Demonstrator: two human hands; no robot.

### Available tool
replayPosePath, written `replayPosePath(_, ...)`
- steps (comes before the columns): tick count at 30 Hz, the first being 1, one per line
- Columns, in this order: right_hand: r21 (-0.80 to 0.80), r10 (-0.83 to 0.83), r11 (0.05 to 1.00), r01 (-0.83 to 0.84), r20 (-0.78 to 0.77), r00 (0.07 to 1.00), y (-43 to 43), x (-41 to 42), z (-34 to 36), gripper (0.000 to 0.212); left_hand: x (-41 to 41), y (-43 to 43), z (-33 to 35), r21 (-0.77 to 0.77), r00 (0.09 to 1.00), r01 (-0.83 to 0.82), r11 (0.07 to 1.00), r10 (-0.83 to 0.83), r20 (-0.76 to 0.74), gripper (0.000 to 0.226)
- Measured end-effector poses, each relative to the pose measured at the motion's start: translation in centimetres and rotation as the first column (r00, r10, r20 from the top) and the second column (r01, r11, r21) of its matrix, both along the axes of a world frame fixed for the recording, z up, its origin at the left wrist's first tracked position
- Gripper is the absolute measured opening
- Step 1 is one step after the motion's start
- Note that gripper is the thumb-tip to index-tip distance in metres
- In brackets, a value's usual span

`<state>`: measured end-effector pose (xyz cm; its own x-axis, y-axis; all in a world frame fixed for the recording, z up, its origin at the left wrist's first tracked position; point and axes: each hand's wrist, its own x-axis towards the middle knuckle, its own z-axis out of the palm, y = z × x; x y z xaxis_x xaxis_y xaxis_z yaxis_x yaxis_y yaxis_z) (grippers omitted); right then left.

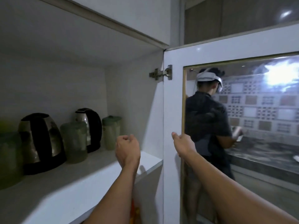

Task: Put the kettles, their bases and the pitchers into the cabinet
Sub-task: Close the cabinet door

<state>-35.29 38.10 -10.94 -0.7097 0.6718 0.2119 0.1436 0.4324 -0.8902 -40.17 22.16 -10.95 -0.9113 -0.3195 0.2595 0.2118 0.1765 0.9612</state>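
Observation:
Two steel-and-black kettles stand on the cabinet shelf [84,173]: a near kettle [41,143] at the left and a far kettle [90,128] behind it. A pale green pitcher [74,142] stands between them, another green pitcher [111,132] sits in the back right corner, and a blurred third green pitcher [8,157] shows at the far left edge. My left hand [127,150] hovers fisted and empty in front of the shelf. My right hand [183,143] grips the inner edge of the open cabinet door [172,110].
The white door has a glass pane and a metal hinge [161,73]. Through the glass I see a person in a dark shirt [208,123] standing at a counter [262,152] with a tiled wall behind. A lower shelf shows something orange [135,210].

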Motion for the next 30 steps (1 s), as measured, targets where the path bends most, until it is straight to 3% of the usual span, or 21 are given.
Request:
replayPosePath(5, 0.028, -0.241, 0.97, 0.241, -0.007, 0.97, 8.2, 6.2, 2.0, 0.045, 3.1, 9.6, 1.4, 0.009, 0.972, 0.232, 0.973, -0.231, -0.048, 0.025)
replayPosePath(9, 0.057, -0.391, 0.916, 0.398, -0.098, 0.915, 12.4, 11.1, 3.1, 0.045, 6.3, 15.3, 1.5, -0.027, 0.891, 0.449, 0.893, -0.45, -0.057, 0.025)
replayPosePath(14, -0.03, -0.624, 0.779, 0.626, -0.137, 0.77, 14.8, 19.1, 3.0, 0.043, 11.3, 20.2, 1.3, -0.04, 0.775, 0.628, 0.777, -0.629, -0.051, 0.026)
replayPosePath(17, -0.046, -0.742, 0.67, 0.741, -0.082, 0.665, 15.6, 24.1, 2.3, 0.043, 14.8, 23.1, 0.4, -0.051, 0.68, 0.732, 0.679, -0.733, 0.003, 0.025)
replayPosePath(22, -0.078, -0.836, 0.548, 0.833, -0.089, 0.542, 18.8, 30.5, 3.2, 0.055, 21.1, 26.8, -0.5, -0.11, 0.546, 0.833, 0.543, -0.838, -0.002, 0.024)
replayPosePath(26, -0.023, -0.822, 0.559, 0.829, -0.148, 0.55, 23.1, 32.4, 5.6, 0.048, 24.2, 30.8, -0.2, -0.133, 0.521, 0.843, 0.522, -0.852, -0.039, 0.025)
replayPosePath(28, -0.045, -0.804, 0.584, 0.81, -0.172, 0.57, 25.3, 32.9, 6.5, 0.043, 25.1, 33.0, 0.3, -0.118, 0.547, 0.828, 0.548, -0.836, -0.041, 0.024)
replayPosePath(30, -0.068, -0.76, 0.641, 0.764, -0.193, 0.621, 27.3, 33.5, 7.4, 0.05, 26.1, 34.9, 0.6, -0.078, 0.617, 0.782, 0.618, -0.786, -0.037, 0.018)
